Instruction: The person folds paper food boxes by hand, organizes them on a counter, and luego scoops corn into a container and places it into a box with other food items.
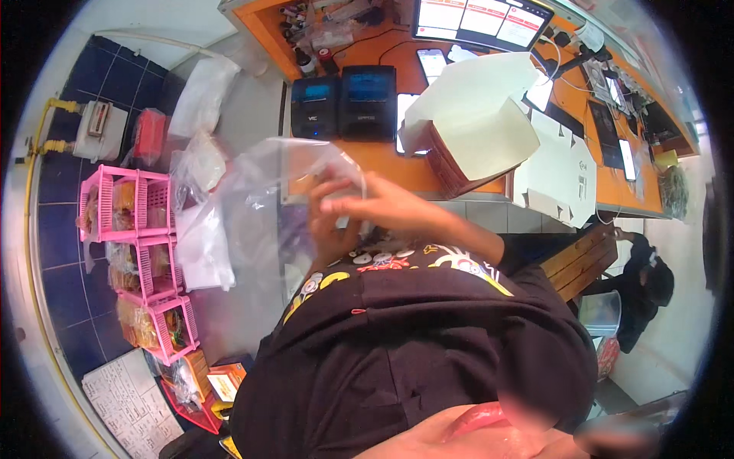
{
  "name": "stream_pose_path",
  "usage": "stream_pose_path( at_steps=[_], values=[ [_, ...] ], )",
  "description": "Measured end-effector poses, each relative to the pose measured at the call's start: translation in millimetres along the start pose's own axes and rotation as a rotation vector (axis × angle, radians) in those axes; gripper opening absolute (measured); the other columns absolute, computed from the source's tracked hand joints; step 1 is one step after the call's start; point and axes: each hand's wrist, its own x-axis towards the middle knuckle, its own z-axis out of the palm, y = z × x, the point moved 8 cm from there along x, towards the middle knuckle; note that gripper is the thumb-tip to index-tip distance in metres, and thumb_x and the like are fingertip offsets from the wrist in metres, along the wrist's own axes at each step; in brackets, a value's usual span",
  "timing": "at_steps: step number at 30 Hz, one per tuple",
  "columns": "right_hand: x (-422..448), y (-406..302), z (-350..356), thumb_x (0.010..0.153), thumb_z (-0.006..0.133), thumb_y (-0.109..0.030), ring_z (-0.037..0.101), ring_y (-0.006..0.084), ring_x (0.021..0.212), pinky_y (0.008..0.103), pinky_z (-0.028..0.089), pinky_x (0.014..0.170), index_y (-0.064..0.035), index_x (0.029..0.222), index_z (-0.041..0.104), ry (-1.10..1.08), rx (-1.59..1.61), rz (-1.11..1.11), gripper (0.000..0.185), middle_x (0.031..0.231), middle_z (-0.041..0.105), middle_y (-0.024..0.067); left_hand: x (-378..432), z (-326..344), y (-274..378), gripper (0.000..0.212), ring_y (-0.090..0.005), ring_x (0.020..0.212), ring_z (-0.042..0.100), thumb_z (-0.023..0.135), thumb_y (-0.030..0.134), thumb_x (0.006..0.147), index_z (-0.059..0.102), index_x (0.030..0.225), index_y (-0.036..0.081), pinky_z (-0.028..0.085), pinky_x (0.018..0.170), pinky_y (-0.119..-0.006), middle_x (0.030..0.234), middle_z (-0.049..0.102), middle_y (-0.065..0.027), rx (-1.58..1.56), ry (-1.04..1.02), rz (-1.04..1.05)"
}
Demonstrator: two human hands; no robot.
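A large clear plastic bag (258, 195) spreads to the left from my two hands, in front of my black printed shirt. My left hand (328, 226) has its fingers bent around a gathered part of the bag. Across it lies my right hand (378, 201), its thumb stretched over the left fingers and touching the film near the bag's edge. Its other fingers are partly hidden and blurred, so their grip is unclear. Just beyond the hands, an opened carton (487, 143), pale inside and brown outside, stands at the counter's near edge.
The orange counter (378, 163) holds two black label or receipt printers (369, 100), a phone (431, 63), a monitor (481, 23) and a flat white carton (553, 166). Stacked pink baskets (135, 206) with packets stand left. A person in black (642, 292) is at the right.
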Motion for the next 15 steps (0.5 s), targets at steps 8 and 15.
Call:
stream_pose_path(
  at_steps=[8,15],
  values=[
    [-21,-19,-12,0.099,0.043,-0.024,0.056,0.0146,0.097,0.0305,0.045,0.085,-0.0042,0.126,0.053,0.122,0.177,0.138,0.035,0.107,0.062,0.0085,-66,2,-117,0.046,-0.0257,0.123,0.043,0.062,0.03,0.088,0.052,0.122,0.002,0.031,0.105,-0.042,0.122,0.052,-0.0104,-0.441,0.223,-0.736],
    [-39,-51,-27,0.1,0.042,-0.03,0.055,0.0145,0.104,0.0288,0.045,0.091,-0.0026,0.133,0.046,0.175,0.598,-0.004,0.044,0.129,0.053,0.0101,-95,68,-91,0.036,-0.0207,0.112,0.051,0.06,0.027,0.091,0.055,0.118,0.004,0.04,0.095,-0.037,0.117,0.056,-0.0082,-1.273,-0.172,-1.189]
  ],
)
